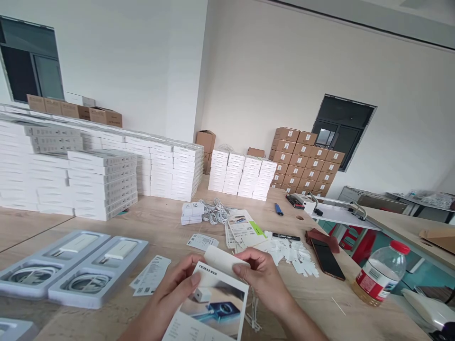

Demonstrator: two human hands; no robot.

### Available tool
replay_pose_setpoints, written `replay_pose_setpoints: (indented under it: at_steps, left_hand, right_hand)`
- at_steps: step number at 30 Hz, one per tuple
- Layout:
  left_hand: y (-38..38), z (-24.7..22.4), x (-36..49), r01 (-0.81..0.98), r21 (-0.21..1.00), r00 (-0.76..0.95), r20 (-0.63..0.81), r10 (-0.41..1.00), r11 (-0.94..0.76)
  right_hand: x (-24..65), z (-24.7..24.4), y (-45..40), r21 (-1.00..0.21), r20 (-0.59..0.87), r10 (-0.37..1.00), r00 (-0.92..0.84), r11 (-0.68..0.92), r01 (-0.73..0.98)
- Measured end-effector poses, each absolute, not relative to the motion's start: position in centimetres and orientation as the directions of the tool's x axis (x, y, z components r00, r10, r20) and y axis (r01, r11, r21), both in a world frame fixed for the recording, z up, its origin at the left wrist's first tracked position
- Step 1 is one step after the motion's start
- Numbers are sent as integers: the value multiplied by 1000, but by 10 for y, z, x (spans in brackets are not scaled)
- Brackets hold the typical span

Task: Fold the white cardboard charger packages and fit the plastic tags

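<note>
Low in the middle of the head view is a white printed charger box point(213, 303), its front showing a white plug and a phone. My left hand point(177, 284) is closed round its left edge, thumb on the front. A plain white flap point(222, 260) rises behind the top edge; whether it belongs to the box I cannot tell. My right hand point(261, 274) pinches this flap between thumb and fingers. Printed cards point(151, 274) lie left of my hands. Farther left are two white trays point(117, 279), each with a charger and a coiled cable.
Bundled cables point(216, 213), small white boxes point(192, 213), leaflets point(240, 232) and white paper scraps point(291, 255) lie ahead. A phone point(327, 258) and a bottle point(382, 272) are to the right. Stacks of white boxes point(103, 184) stand at the left and back, brown cartons point(302, 161) behind.
</note>
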State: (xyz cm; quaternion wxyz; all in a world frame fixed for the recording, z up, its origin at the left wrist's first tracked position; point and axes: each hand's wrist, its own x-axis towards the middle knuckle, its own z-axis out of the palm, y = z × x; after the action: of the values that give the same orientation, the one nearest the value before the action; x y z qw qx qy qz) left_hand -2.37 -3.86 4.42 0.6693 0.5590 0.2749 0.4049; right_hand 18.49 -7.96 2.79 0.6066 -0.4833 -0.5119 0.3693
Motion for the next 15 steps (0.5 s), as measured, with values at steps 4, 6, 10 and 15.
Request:
replay_pose_setpoints:
  at_steps: [4,6,10,15]
  left_hand:
    - [-35,42,-24,-224,973,571,89,816,51]
    - [-33,41,-25,-226,972,591,85,802,64]
    - [-28,42,-30,-190,976,700,62,711,102]
    - [-26,38,-28,-252,952,719,62,692,177]
  right_hand:
    - [188,26,-79,-952,299,928,221,274,138]
    - [191,23,-77,-956,284,937,202,260,138]
    - [193,17,-75,-950,296,936,193,267,162]
    - [188,19,-79,-896,415,890,188,363,257]
